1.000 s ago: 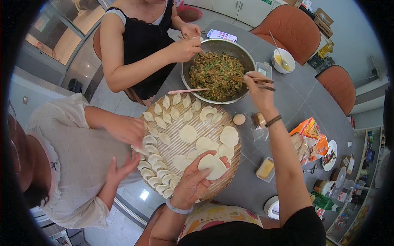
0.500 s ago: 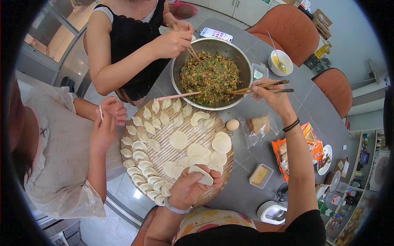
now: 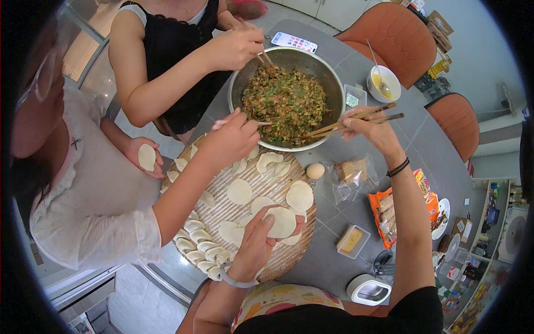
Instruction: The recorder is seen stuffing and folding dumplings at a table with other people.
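Note:
A round dumpling wrapper (image 3: 280, 222) lies across the fingers of my left hand (image 3: 255, 247), its thumb pressed on the edge, over the bamboo board (image 3: 280, 186). My right hand (image 3: 371, 132) grips a pair of wooden chopsticks (image 3: 384, 107), whose tips are in the green-flecked filling (image 3: 286, 100) of a large metal bowl (image 3: 340, 92). Flat wrappers (image 3: 240, 191) are spread on the board, and folded dumplings (image 3: 199, 236) line its left side.
On the left, a person's hand (image 3: 233, 136) reaches over the board with a utensil; their other hand holds a wrapper (image 3: 147, 157). Another person's hand (image 3: 239, 47) works chopsticks in the bowl. An egg (image 3: 315, 171), bagged bread (image 3: 352, 171) and a plastic tub (image 3: 352, 241) stand right of the board.
The wrapper in my left hand now lies flatter and more open. My chopsticks have shifted slightly within the filling. The person on the left has reached across to the bowl with a utensil.

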Tool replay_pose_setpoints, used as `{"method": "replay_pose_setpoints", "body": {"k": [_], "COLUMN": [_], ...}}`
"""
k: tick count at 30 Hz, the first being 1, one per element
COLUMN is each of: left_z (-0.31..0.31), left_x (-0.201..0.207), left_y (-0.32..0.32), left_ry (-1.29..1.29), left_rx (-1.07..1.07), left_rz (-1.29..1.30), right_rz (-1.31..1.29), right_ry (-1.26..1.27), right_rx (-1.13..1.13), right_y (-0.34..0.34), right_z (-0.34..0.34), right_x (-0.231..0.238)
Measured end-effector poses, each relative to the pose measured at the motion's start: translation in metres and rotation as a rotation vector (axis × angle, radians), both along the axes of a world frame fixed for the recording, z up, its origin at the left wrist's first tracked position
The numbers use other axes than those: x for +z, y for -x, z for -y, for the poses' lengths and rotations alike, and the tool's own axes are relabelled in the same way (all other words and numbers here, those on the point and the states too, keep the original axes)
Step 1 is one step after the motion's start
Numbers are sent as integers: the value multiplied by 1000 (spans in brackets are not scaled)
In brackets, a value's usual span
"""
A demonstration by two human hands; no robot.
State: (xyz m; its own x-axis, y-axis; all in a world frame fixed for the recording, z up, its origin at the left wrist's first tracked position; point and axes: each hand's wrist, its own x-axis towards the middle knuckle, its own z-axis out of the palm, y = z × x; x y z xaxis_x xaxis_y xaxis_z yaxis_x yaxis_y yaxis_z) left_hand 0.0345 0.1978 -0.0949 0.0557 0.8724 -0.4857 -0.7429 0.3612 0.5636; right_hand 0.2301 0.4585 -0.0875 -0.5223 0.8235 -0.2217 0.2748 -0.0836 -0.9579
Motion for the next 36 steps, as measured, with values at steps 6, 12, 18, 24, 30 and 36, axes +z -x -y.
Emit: {"method": "replay_pose_setpoints", "body": {"k": [6, 12, 18, 24, 30, 36], "left_z": [-21, -59, -79, -90, -94, -102], "left_x": [-19, -48, -69, -65, -46, -10], "left_y": [3, 1, -2, -8, -15, -14], "left_ry": [-24, 2, -31, -13, -42, -111], "left_rx": [35, 270, 358, 301, 245, 245], "left_rz": [-126, 112, 273, 261, 370, 403], "right_rz": [-173, -351, -469, -553, -589, -374], "right_ry": [137, 320, 452, 478, 338, -115], "right_rx": [-151, -315, -383, -415, -433, -382], "right_y": [-8, -13, -21, -29, -42, -28], "right_z": [19, 30, 28, 33, 71, 139], "right_x": [-15, -32, -50, -45, -11, 23]}}
